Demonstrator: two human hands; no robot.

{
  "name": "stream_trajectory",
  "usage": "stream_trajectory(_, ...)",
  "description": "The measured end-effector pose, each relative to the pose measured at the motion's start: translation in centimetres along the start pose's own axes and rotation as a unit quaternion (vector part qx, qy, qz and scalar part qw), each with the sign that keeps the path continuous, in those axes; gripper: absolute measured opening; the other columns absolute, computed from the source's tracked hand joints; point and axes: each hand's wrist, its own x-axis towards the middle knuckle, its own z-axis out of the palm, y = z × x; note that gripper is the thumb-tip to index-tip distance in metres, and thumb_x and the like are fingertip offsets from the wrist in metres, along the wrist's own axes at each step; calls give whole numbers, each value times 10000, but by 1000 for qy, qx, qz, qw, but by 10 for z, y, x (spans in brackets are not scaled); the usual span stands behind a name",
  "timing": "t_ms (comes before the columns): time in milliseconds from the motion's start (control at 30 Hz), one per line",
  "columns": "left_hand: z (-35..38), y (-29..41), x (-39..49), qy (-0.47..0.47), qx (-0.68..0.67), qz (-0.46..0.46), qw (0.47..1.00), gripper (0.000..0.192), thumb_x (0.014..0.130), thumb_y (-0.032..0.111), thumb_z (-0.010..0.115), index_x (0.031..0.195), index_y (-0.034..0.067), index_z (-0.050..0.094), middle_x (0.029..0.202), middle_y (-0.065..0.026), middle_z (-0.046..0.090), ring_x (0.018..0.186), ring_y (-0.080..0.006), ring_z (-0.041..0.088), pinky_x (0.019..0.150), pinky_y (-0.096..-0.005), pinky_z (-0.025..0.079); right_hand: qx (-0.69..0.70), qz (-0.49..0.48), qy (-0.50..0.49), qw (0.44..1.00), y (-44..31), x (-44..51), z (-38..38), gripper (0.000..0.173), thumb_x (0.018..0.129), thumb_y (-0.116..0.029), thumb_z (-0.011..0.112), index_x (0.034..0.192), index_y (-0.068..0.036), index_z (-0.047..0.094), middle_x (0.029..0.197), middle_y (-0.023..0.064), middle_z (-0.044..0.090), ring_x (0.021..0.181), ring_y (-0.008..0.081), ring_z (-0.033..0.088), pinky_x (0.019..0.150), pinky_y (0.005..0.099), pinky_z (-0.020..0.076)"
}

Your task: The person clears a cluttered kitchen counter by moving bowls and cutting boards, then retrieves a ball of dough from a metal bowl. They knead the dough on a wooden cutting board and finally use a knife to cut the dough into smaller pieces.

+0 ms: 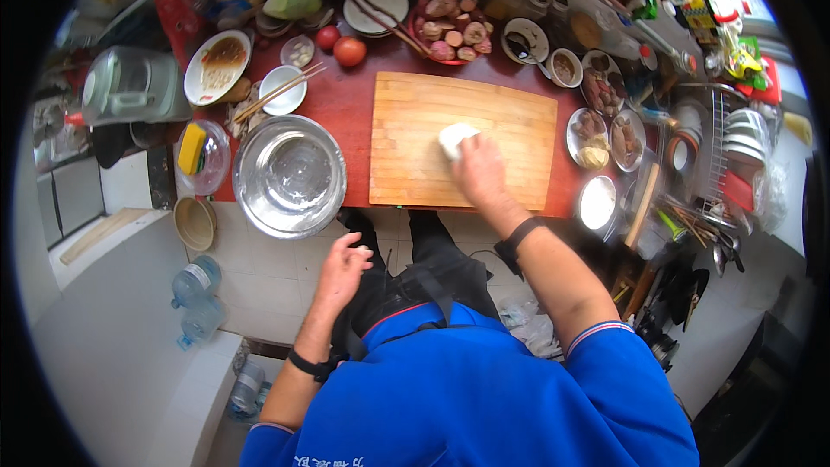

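My right hand (481,172) grips a small white lump (455,136) on the wooden cutting board (415,172). Blur keeps me from telling whether the lump is dough or a folded cloth. The fingers cover its near right side. My left hand (343,269) hangs in the air below the counter edge, fingers apart and holding nothing. Nearest to it is a shiny metal basin (254,191), left of the board, which seems to hold some water. The basin's near rim juts past the edge of the red counter (353,143).
Behind the board are a red basket of cut tubers (444,31), two tomatoes (349,51) and plates (379,0) with chopsticks. Meat dishes (603,84) and a bowl of white contents (596,202) line the right. Farther left lies a yellow sponge (192,149).
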Motion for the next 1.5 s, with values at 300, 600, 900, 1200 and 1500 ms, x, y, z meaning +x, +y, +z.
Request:
stream_trajectory(300,129,73,122,-60,217,144,964,275,1073,225,502,1072,-12,642,840,-212,721,804,-365,724,755,-451,571,139,126,-120,975,45,-27,-3,251,967,-267,644,983,-16,650,921,237,710,906,425,699,805,527,566)
stream_trajectory(600,173,118,203,-51,521,138,841,250,1012,195,507,1089,-12,626,996,-272,742,978,-436,724,876,-534,565,102,119,-155,975,34,5,33,225,968,-226,560,910,-36,665,795,229,734,786,414,734,729,521,585)
stream_trajectory(900,170,116,221,-71,553,197,806,154,929,133,606,1000,-4,607,833,-237,742,820,-419,746,746,-509,601,72,71,-163,981,45,14,47,148,927,-183,585,873,-57,641,763,184,738,733,357,749,680,474,606)
stream_trajectory(1200,177,127,226,-65,587,190,785,160,939,144,602,1009,1,615,841,-225,753,829,-394,761,753,-486,609,77,39,-210,974,55,26,38,116,903,-141,612,939,-39,653,831,187,765,792,333,771,719,444,621)
stream_trajectory(1500,185,130,214,-44,596,141,789,193,952,133,588,1068,-15,628,949,-260,756,930,-397,754,832,-501,594,134,43,-197,970,59,19,44,185,955,-196,575,959,-25,646,853,216,748,828,393,744,750,499,598)
